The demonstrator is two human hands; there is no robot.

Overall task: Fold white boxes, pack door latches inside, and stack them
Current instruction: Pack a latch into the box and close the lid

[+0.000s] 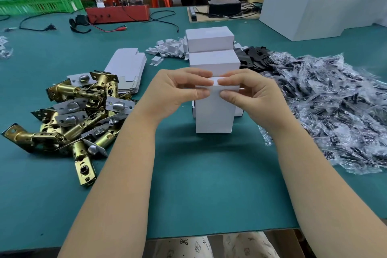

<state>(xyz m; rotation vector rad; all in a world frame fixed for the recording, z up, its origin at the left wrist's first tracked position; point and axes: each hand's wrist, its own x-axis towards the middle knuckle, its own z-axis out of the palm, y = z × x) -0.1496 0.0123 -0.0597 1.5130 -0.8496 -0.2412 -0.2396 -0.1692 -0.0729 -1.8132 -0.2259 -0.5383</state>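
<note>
You hold one white box (213, 115) upright on the desk (199, 184), your left hand (178, 90) and right hand (249, 94) each in a pinching grip on its top flap. Two closed boxes (211, 50) stand stacked behind it. A dozen or so latches (81, 111) and the flat blanks (127, 71) remain, so I judge most work is ahead.

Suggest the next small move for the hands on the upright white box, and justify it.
Probably press the top flap shut: both hands, left hand and right hand, pinch the top edge of the upright white cardboard box, which stands on the green table.
</note>
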